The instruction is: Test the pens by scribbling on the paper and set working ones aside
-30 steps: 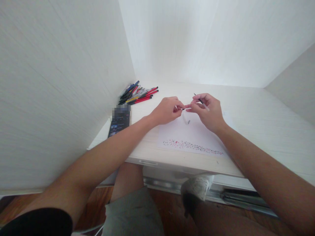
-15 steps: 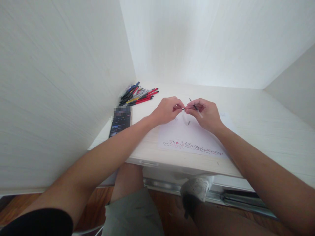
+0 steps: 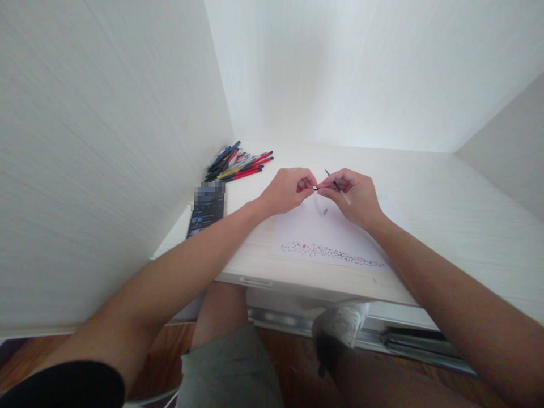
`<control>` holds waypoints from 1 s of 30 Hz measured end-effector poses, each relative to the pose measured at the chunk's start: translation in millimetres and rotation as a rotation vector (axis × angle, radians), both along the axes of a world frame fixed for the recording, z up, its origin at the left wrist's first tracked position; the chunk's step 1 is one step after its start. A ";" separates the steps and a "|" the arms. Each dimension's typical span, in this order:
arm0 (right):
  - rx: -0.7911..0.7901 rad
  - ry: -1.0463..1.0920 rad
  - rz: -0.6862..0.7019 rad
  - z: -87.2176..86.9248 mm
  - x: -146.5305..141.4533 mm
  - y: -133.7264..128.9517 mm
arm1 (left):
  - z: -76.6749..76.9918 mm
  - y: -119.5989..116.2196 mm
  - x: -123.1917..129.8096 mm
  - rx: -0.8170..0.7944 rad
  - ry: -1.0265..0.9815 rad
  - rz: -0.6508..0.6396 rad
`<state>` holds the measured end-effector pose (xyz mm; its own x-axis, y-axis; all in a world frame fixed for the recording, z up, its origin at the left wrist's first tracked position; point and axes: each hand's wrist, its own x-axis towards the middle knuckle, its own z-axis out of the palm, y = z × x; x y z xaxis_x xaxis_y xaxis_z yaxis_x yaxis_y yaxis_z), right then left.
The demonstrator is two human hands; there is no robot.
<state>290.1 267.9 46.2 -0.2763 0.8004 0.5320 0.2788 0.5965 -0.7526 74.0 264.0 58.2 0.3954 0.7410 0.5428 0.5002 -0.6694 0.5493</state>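
Observation:
My left hand (image 3: pixel 294 190) and my right hand (image 3: pixel 353 195) meet fingertip to fingertip above a white sheet of paper (image 3: pixel 323 238). Pinched between them is a small dark piece (image 3: pixel 315 189), too small to name. A thin pen part (image 3: pixel 339 187), dark at one end and clear at the other, also lies across my right hand's fingers. Just below the fingertips, a clear pen piece with a grey end (image 3: pixel 325 212) rests on the paper. Small red and dark marks run along the paper's near edge.
Several pens (image 3: pixel 238 164) lie in a pile at the back left of the white desk (image 3: pixel 442 226). A phone (image 3: pixel 207 209) with its screen lit lies in front of them, near the left wall. My legs are below the desk edge.
My fingertips have drawn slightly closer together, and less of the small dark piece shows between them. The pens and phone have not moved on the desk.

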 end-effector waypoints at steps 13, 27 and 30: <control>-0.005 0.005 -0.006 -1.7 0.5 1.0 | 3.3 -3.0 -1.2 -0.045 -0.035 -0.042; 0.016 -0.081 -0.011 1.8 1.3 -2.1 | 4.0 -4.0 -0.5 -0.080 0.006 -0.032; 0.008 -0.092 -0.003 1.7 1.4 -2.7 | 4.3 -4.4 0.6 -0.094 0.005 -0.020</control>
<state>291.5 265.3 47.9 -0.3214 0.7975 0.5106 0.3484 0.6010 -0.7194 74.6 259.5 62.5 0.4130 0.7805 0.4694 0.4901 -0.6249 0.6077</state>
